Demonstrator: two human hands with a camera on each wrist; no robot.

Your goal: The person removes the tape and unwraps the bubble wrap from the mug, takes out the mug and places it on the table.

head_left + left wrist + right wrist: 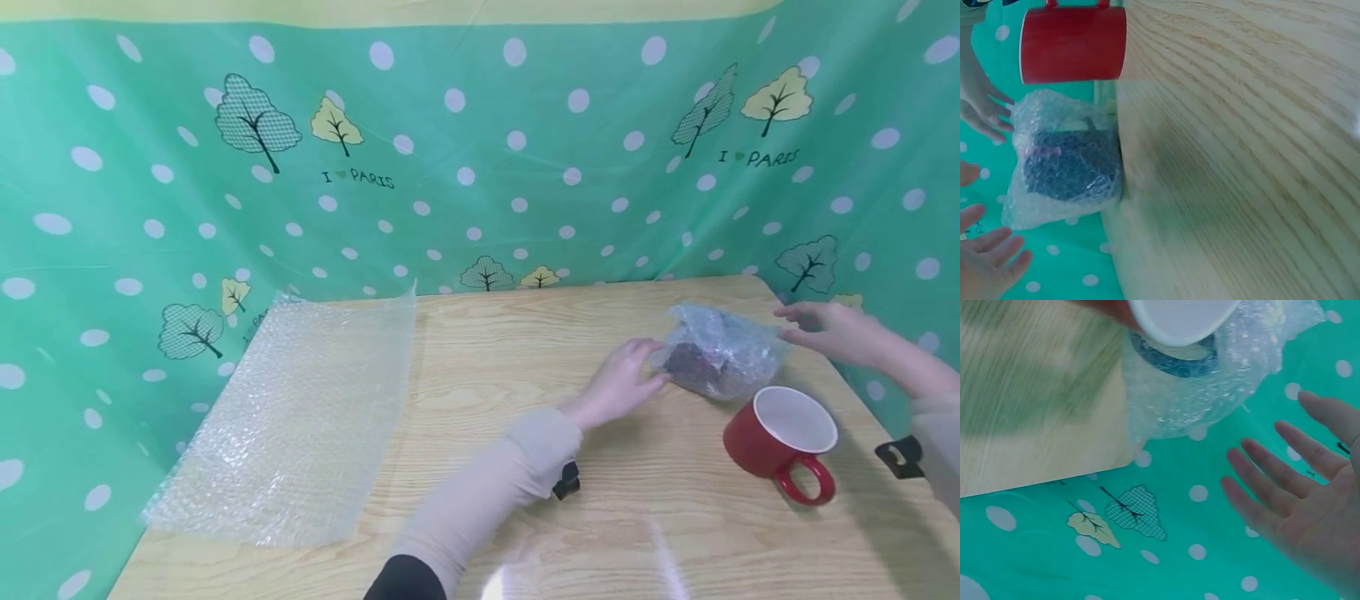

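Note:
A bundle of bubble wrap (731, 354) sits at the right of the table, around a dark, round-rimmed thing; in the left wrist view the dark body shows through the wrap (1072, 162). My left hand (617, 383) is at the bundle's left side, fingers loosely extended. On the opposite side is my right hand (836, 332); the right wrist view shows its fingers (1266, 478) spread and apart from the wrap. In front of the bundle stands a red mug (757, 442), white inside, its handle toward the near right. Neither hand grips anything.
A flat sheet of bubble wrap (300, 425) lies along the left of the wooden table (495, 358), reaching over its left edge. A green dotted cloth (420, 150) hangs behind and at both sides. The table's right edge runs close beside the mug.

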